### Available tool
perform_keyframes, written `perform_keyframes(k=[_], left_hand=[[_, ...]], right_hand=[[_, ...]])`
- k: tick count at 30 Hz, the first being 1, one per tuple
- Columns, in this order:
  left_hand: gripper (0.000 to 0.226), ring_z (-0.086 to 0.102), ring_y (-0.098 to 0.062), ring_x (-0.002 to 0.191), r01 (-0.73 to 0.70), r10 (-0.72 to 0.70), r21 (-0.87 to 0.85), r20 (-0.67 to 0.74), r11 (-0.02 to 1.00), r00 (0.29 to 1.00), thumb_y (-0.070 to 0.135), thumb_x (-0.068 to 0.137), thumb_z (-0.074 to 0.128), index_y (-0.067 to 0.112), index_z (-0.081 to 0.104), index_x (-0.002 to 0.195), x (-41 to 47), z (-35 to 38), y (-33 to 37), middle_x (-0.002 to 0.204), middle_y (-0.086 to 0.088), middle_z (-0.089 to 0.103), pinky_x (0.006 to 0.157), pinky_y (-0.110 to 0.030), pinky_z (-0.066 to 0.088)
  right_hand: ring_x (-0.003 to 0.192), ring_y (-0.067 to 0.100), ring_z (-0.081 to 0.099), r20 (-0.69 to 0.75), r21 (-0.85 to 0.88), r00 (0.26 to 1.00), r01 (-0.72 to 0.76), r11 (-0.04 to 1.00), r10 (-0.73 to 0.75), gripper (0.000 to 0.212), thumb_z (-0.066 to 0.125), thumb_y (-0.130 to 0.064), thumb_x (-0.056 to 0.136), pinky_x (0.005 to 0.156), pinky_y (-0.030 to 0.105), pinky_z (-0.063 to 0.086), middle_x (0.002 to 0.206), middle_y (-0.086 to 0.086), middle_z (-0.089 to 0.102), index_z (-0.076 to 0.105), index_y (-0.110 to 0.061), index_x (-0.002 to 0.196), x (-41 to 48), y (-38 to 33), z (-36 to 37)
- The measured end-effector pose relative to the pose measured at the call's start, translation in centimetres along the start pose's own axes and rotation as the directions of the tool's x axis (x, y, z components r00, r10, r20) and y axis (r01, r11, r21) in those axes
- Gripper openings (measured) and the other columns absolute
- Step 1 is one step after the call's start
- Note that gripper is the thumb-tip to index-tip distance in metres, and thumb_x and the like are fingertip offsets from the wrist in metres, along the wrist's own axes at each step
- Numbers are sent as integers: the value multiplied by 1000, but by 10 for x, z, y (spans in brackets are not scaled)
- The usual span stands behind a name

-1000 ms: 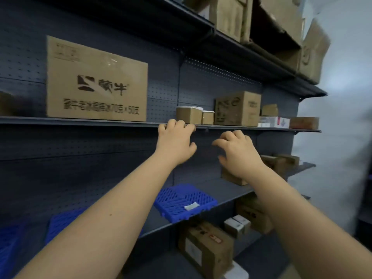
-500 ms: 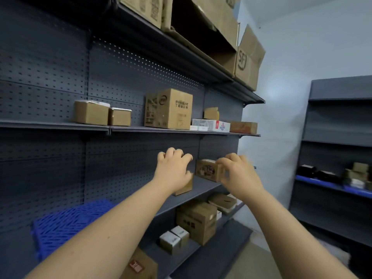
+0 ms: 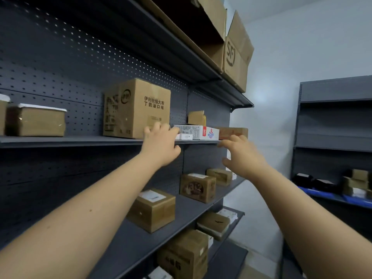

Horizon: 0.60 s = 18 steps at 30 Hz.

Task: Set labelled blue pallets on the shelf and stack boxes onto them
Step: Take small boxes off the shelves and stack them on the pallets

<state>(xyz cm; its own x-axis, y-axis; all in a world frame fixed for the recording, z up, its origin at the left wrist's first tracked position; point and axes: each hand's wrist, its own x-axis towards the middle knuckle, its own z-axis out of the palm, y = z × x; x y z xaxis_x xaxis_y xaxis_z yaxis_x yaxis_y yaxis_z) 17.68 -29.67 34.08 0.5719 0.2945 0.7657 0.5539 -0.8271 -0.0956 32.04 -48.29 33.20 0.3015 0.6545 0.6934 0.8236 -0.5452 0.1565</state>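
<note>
The left hand (image 3: 161, 147), fingers loosely spread and empty, hovers at the printed carton (image 3: 136, 107) on the shelf (image 3: 70, 140), the right hand (image 3: 244, 158) open near the white box (image 3: 201, 132).

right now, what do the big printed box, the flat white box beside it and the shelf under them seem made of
Big printed box: brown cardboard, matte, black print.
Flat white box: probably coated paperboard, smooth, colour print.
Shelf: looks like dark grey painted sheet metal, thin folded front edge.
</note>
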Motion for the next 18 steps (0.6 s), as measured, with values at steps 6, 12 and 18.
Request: perform_keyframes(k=[6,12,18], left_hand=[[43,42,-25,121,-40,42,26,-62,999,997,40,90,50,27,46,130,98,60,5,129,-1,51,97,-47,32],[46,42,-26,121,-4,5,66,-9,998,1000,42,90,48,28,44,134,145,139,20,130,-1,51,99,-47,34],[44,42,-27,119,114,-113,213,-17,970,993,41,92,47,26,43,133,185,195,30,129,-2,50,97,-47,33]], right_hand=[[113,24,44,-117,73,993,-7,997,16,44,61,-27,85,93,39,44,123,0,55,54,-29,129,92,36,50],[113,26,46,-136,124,990,58,991,-41,41,62,-27,86,91,41,44,126,1,54,55,-26,126,144,71,122],[112,25,45,-231,233,964,186,955,-131,40,61,-28,86,89,40,42,124,0,54,56,-25,126,196,106,191]])
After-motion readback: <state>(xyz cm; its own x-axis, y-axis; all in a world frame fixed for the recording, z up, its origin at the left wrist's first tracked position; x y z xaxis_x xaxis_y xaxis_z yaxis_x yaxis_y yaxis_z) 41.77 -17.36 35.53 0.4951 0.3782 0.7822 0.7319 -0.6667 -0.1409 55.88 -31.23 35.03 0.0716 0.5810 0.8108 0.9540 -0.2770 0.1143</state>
